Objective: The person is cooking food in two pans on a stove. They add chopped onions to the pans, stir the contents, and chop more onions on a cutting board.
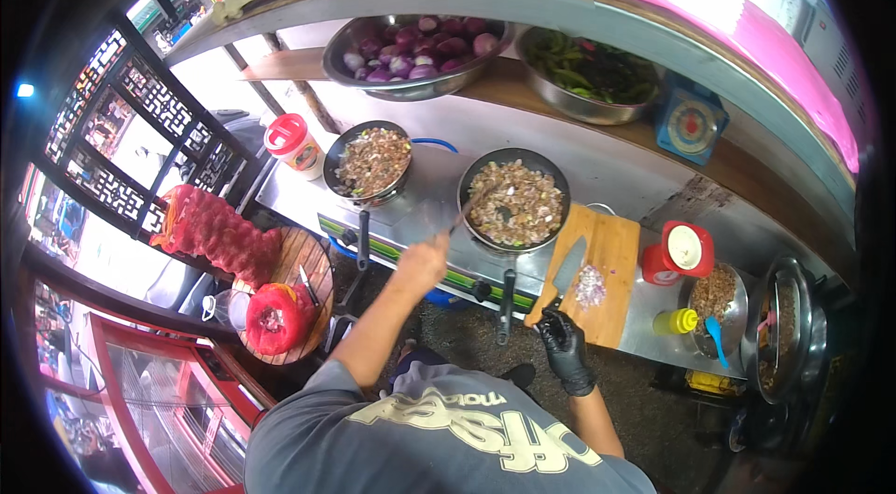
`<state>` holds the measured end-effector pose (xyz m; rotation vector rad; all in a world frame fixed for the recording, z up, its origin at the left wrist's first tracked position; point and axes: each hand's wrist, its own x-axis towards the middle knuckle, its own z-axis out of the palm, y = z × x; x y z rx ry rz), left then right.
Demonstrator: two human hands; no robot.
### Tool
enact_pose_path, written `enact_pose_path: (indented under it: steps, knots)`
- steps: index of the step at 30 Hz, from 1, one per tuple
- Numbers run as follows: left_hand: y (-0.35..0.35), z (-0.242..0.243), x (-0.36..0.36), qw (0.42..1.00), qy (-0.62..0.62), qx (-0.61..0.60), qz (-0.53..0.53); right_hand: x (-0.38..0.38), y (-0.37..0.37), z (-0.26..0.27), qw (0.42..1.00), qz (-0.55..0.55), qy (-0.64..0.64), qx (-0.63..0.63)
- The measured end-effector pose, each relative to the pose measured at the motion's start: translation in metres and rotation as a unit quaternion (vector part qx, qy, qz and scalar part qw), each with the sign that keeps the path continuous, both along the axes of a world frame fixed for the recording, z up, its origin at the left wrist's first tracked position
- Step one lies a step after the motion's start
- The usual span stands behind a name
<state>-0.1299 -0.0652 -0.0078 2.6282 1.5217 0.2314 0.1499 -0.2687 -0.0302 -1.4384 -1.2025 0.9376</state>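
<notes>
My bare left hand (423, 262) grips a wooden stirring utensil (477, 206), somewhat blurred, that reaches into the right frying pan (565, 187). Chopped, browned meat with onion bits (521, 203) fills that pan. In a black glove, my right hand (565, 348) is at the near edge of a wooden cutting board (619, 249), fingers curled. Close to its fingertips is the handle of a kitchen knife (572, 264) lying on the board; whether they touch I cannot tell. Diced onion (590, 286) lies beside the blade. A second frying pan (369, 194) of similar food sits on the stove's left side.
Above the stove (427, 214), a shelf bears bowls of red onions (420, 50) and green peppers (588, 67), plus a blue scale (691, 117). At right stand a red container (658, 256), a yellow squeeze bottle (675, 321) and a metal bowl (740, 305). Red mesh sacks (217, 231) are left.
</notes>
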Motion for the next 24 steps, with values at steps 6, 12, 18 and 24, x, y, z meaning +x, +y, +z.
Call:
enact_pose_path:
  steps: [6, 12, 18, 24]
  knots:
    - [0.089, 0.118, -0.169, 0.986, 0.014, 0.168, 0.009, -0.107, 0.059, 0.054, 0.990, 0.108, 0.093, 0.004]
    - [0.161, 0.143, -0.230, 0.966, 0.242, 0.087, -0.015, -0.299, 0.205, 0.024, 0.962, 0.115, -0.249, 0.023]
    - [0.235, 0.061, -0.277, 0.951, 0.290, 0.098, -0.034, -0.399, 0.250, -0.057, 0.931, -0.037, -0.362, 0.036]
    - [0.228, 0.072, -0.294, 0.916, 0.253, 0.259, -0.170, -0.393, 0.236, -0.047, 0.889, -0.058, -0.454, -0.026]
